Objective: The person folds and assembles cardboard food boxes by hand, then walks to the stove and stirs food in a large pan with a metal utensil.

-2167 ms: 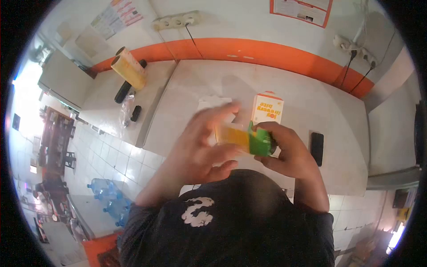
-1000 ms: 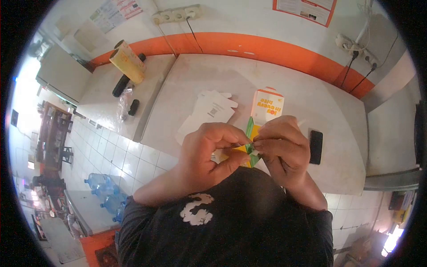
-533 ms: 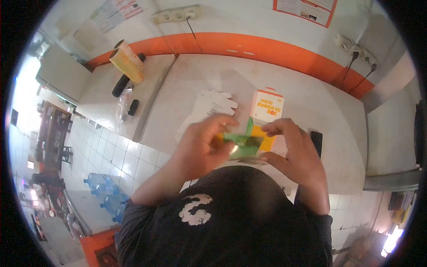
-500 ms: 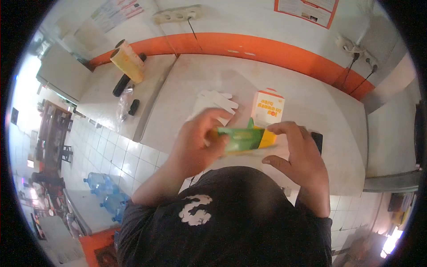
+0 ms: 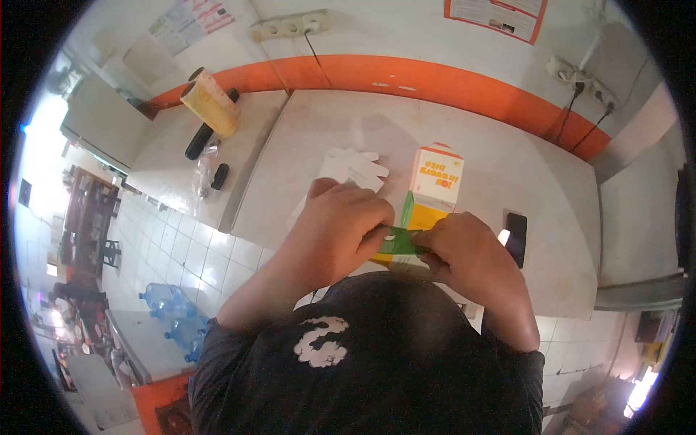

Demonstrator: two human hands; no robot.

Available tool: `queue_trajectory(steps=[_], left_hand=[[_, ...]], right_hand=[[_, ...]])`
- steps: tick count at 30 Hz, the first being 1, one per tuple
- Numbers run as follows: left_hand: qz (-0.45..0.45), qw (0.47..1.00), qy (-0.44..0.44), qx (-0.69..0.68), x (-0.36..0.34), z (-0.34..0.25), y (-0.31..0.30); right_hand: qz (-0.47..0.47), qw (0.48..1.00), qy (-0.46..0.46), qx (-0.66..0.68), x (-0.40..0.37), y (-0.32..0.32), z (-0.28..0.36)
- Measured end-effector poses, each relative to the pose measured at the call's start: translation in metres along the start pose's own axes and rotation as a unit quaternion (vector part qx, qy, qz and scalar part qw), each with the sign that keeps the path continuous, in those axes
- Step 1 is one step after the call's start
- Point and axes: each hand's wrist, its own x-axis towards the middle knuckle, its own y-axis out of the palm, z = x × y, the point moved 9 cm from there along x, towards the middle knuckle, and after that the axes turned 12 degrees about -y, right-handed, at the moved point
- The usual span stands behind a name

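Grey-white table [image 5: 493, 138] across most of view, orange stripe [image 5: 435, 80] on wall behind. Both hands drawn in low at near edge and brought close together, against half a second back: then spread wide, carton stretched long and level between them. Left hand [image 5: 341, 228] now knuckles-up, fingers together and curled down tight on left end of carton [image 5: 399, 241]; thumb hidden beneath. Right hand [image 5: 464, 250] likewise closed, fingers bunched over right end; tips out of sight, so exact hold not told. Carton off the surface, above near table edge, pinched between the two hands. Showing only as a short green strip with a pale patch, plus a yellow panel and a green flap standing up behind, toward far side. Much less of it in sight than before, most of its length now under the knuckles. Reads as a shift from turning and opening out to pressing: likely a flap or crease squeezed down, so work on this piece judged well along, not finished. White blanks [image 5: 351, 165] flat on table just beyond left hand, unmoved. Box [image 5: 436, 176], orange and white, upright just beyond carton, same spot as earlier. Yellow roll [image 5: 210, 109] well apart at far left, on next table over, untouched. Phone [image 5: 516, 238] dark, flat, just right of right hand, more of it uncovered than half a second ago.
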Motion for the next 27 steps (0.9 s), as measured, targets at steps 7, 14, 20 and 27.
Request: queue_trajectory(steps=[7, 14, 20, 27], left_hand=[[-0.098, 0.973, 0.208, -0.006, -0.013, -0.037, -0.011], [0.000, 0.986, 0.164, -0.005, -0.004, -0.026, 0.010], [0.245, 0.966, 0.088, -0.006, -0.007, -0.005, 0.048], [0.091, 0.837, -0.160, -0.516, -0.005, 0.070, 0.030]], right_hand=[[-0.068, 0.990, -0.017, 0.122, -0.001, -0.023, 0.011], [-0.041, 0.993, -0.044, 0.101, 0.005, -0.021, 0.027], [0.005, 0.990, -0.101, 0.094, 0.009, -0.008, 0.045], [-0.423, 0.896, 0.095, -0.100, -0.049, -0.068, -0.032]])
